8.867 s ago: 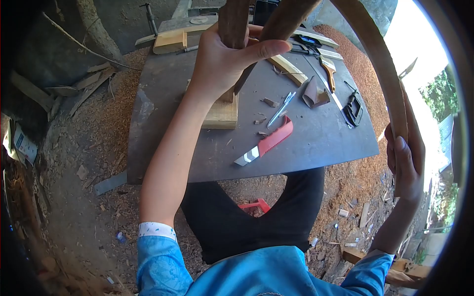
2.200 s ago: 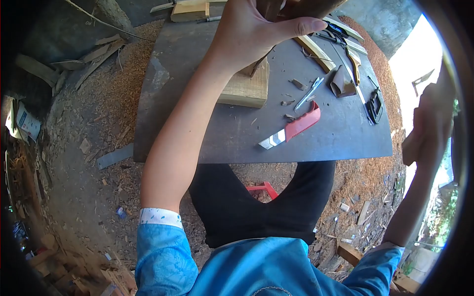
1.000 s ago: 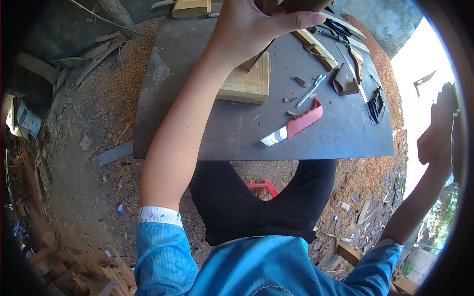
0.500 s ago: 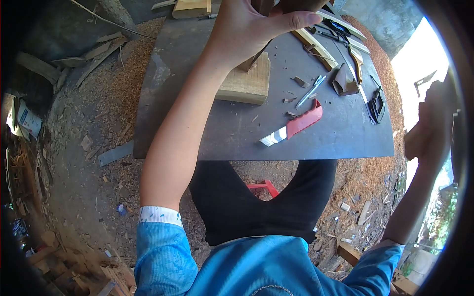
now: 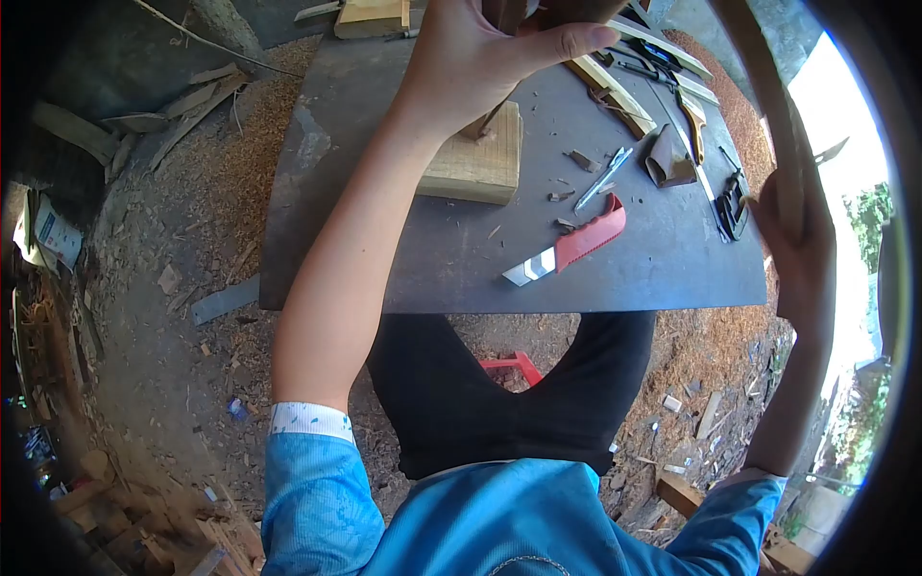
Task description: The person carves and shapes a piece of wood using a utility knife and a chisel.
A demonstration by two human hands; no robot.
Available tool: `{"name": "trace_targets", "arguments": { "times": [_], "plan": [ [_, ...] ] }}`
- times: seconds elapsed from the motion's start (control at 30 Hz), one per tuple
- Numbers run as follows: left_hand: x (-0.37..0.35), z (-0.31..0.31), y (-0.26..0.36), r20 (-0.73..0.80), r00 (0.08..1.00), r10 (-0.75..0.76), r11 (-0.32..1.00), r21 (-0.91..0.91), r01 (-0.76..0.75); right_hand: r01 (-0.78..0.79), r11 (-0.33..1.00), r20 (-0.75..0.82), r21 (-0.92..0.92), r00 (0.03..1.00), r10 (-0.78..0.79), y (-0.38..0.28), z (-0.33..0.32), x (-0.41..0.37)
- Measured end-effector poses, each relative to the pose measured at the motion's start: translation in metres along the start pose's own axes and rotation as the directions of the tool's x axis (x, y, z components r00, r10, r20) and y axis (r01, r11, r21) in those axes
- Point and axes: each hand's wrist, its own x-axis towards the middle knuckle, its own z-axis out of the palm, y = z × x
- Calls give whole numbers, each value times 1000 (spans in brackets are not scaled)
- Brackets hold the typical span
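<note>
At the top edge, my left hand (image 5: 475,48) is closed around a dark brown wooden piece (image 5: 567,13), which runs partly out of view along with the fingertips. A narrow brown end (image 5: 488,122) emerges below the hand and meets the top of a pale wooden block (image 5: 471,168). My right hand (image 5: 802,245), raised beyond the table's right side, grips a long wooden handle (image 5: 764,67). Its upper end lies outside the frame. Nearer to me on the table lie a red-handled knife (image 5: 591,233) and a slim silver tool (image 5: 603,179).
The dark table (image 5: 413,278) also bears wood strips (image 5: 615,96), a brown sheath-like piece (image 5: 669,158), a saw (image 5: 698,134) with a wooden handle, a black clamp-like tool (image 5: 734,204) and a pale board (image 5: 373,17). Wood shavings (image 5: 245,182) cover the ground. My legs (image 5: 499,403) are at the front edge.
My right hand has swung up and inward, bringing the long wooden handle into view. The left hand and the block have barely shifted.
</note>
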Motion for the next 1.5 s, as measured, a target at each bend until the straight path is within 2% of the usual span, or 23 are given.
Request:
{"name": "trace_targets", "arguments": {
  "times": [0.03,0.1,0.13,0.27,0.33,0.43,0.5,0.6,0.67,0.73,0.8,0.87,0.97,1.0,1.03,1.1,1.13,1.2,1.3,1.37,1.43,1.47,1.5],
  "plan": [
    [0,-1,1,9,1000,-21,1000,-1,21,42,994,37,-104,999,-38,-11,7,-4],
    [0,-2,-2,-8,1000,27,998,57,-26,163,975,-57,-153,983,-173,-12,6,-3],
    [0,-2,-4,-15,999,50,995,84,-49,189,975,-125,-115,971,-203,-8,4,-1],
    [-1,-2,-1,1,1000,7,999,53,-7,96,970,-254,224,967,-38,9,-8,10],
    [-1,1,-5,-30,999,38,999,13,-38,112,990,-200,90,976,-92,12,9,6],
    [-2,11,18,-109,993,-46,998,-36,42,77,956,-42,-283,995,-92,-37,20,-6],
    [-3,1,6,-67,997,-45,998,38,47,99,970,-111,-224,986,-126,-19,9,-2],
    [-3,-3,-3,-14,999,-40,996,74,41,-64,994,-118,91,990,74,-2,-9,8],
    [-4,-4,-2,-8,999,-43,996,72,43,136,991,-130,-14,982,-137,9,8,9],
    [-4,-2,-1,-29,999,-45,997,54,47,276,931,-82,-239,949,-303,-10,29,-2],
    [-1,-1,-3,-80,996,-27,999,33,29,356,884,-82,-302,915,-396,-16,35,-5],
    [-3,1,6,-114,993,-35,999,25,38,323,923,-160,-210,920,-359,-18,34,-3],
    [-6,6,14,-91,994,-61,996,51,66,94,992,-197,82,977,-76,-15,24,2],
    [-7,0,5,-69,996,-59,994,85,65,75,994,-171,86,984,-59,-17,27,0],
    [-5,0,5,-45,997,-55,991,117,60,100,995,-157,-27,982,-103,-17,31,-1],
    [-5,5,4,-90,996,-23,998,49,28,160,961,-111,-224,976,-188,-18,35,-4],
    [-4,6,5,-115,993,-10,1000,16,12,142,964,-116,-223,978,-171,-16,28,-4],
    [-3,2,2,-95,995,-6,998,60,12,76,991,-145,-114,985,-92,-5,13,1],
    [-6,-3,0,-52,998,-45,997,67,48,69,987,-134,148,990,-49,17,-7,4],
    [-5,0,2,-67,996,-53,998,41,56,102,994,-120,43,988,-96,11,11,0],
    [-4,8,7,-145,989,-33,999,5,34,281,930,-78,-235,949,-307,-5,32,-6],
    [-2,5,6,-122,992,-29,998,43,34,321,898,-65,-301,932,-355,-10,37,-8],
    [-2,-1,3,-105,994,-31,996,80,39,332,910,-73,-249,930,-359,-9,41,-6]
  ]
}}
